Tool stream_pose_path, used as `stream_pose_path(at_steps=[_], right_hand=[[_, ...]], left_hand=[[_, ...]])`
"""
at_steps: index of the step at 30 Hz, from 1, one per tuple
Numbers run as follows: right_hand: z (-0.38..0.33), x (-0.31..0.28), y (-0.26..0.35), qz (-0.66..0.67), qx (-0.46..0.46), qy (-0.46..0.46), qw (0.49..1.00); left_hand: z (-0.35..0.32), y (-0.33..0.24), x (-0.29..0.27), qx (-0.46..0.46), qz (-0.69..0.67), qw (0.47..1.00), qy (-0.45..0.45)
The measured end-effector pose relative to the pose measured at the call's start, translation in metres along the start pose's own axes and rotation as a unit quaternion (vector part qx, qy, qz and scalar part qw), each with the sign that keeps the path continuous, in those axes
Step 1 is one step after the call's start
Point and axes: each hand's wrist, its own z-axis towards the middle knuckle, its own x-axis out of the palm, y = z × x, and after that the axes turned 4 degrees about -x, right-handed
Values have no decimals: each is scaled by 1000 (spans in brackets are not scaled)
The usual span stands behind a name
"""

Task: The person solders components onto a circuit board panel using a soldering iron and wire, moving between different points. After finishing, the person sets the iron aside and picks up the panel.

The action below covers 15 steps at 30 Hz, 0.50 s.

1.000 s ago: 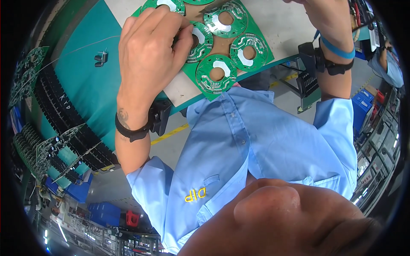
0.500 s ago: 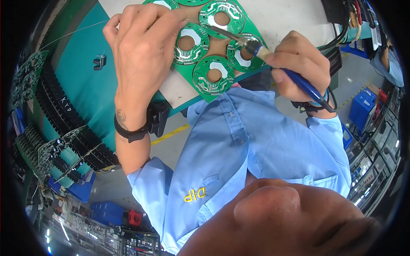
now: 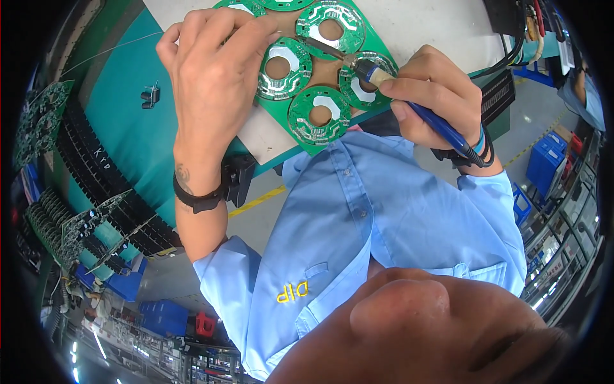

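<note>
My right hand (image 3: 438,96) grips a blue-handled soldering iron (image 3: 435,125). Its metal tip reaches left to the upper round section of a green circuit board panel (image 3: 307,137). The panel holds several ring-shaped boards with brown centres and white patches. Over the panel's left side, my left hand (image 3: 220,70) pinches a thin solder wire (image 3: 125,43), which trails off to the left. The short end of wire past my fingertips lies close to the iron's tip; whether they touch is too small to tell.
A pale sheet (image 3: 422,29) lies under the panel on a teal mat (image 3: 121,83). Small dark cylindrical components (image 3: 150,97) sit left of my left hand. Farther left stands a black slotted rack (image 3: 96,160) with upright circuit boards (image 3: 80,233). Black cables (image 3: 505,48) hang at the upper right.
My right hand and the soldering iron have shifted slightly left, the tip moving a little left along the board. My left hand stays nearly in place with the wire.
</note>
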Motion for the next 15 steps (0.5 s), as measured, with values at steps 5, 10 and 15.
stream_pose_path(at_steps=[5,10,15], right_hand=[[-2,1,2,-6,5,3,1000],[-3,3,3,-11,2,-2,1000],[-3,5,4,-18,-3,-8,1000]], left_hand=[[0,-1,1,3,-6,1000,2],[-2,-1,4,1,-25,1000,-5],[-3,2,11,7,-46,999,-20]])
